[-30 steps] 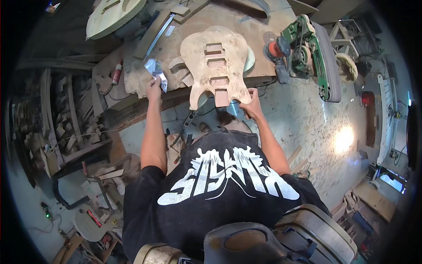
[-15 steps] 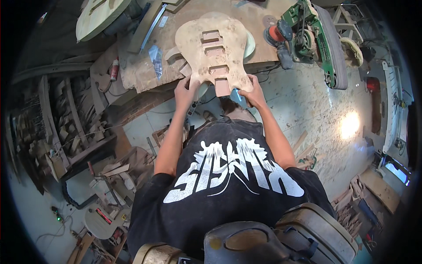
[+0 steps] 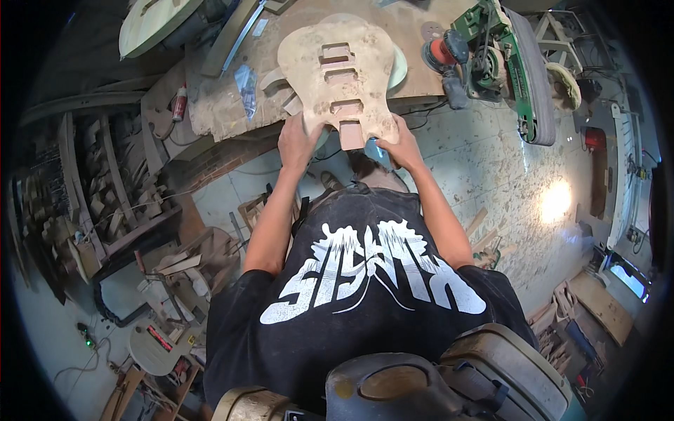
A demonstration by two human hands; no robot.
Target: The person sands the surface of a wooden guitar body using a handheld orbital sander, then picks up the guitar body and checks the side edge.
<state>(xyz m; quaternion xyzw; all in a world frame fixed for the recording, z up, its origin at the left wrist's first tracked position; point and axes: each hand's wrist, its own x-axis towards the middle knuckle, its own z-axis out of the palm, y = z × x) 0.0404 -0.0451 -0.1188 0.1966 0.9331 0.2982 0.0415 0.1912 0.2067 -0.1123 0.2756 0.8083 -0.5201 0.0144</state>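
A pale wooden guitar body (image 3: 342, 81) with several cut-out pockets lies face up over the workbench, its neck-pocket end toward me. My left hand (image 3: 298, 139) grips the horn at its near left corner. On the opposite horn, my right hand (image 3: 401, 144) is closed round the wood with the thumb on top. Something blue shows just beside the right hand, mostly covered. Beneath the body, the pale green edge of another piece (image 3: 399, 70) sticks out on the right, and a curved wooden offcut (image 3: 274, 78) pokes out on the left.
On the workbench (image 3: 210, 105) an orange-and-black sander (image 3: 446, 52) and a green belt sander (image 3: 516, 70) stand to the right. A clear plastic bag (image 3: 246, 91) and a red spray can (image 3: 180, 103) lie left. Wood scraps fill the rack (image 3: 105, 189) at far left.
The guitar body has shifted slightly away from me, toward the far side, with both hands still holding its horns. My left hand's fingers have moved further round the wood.
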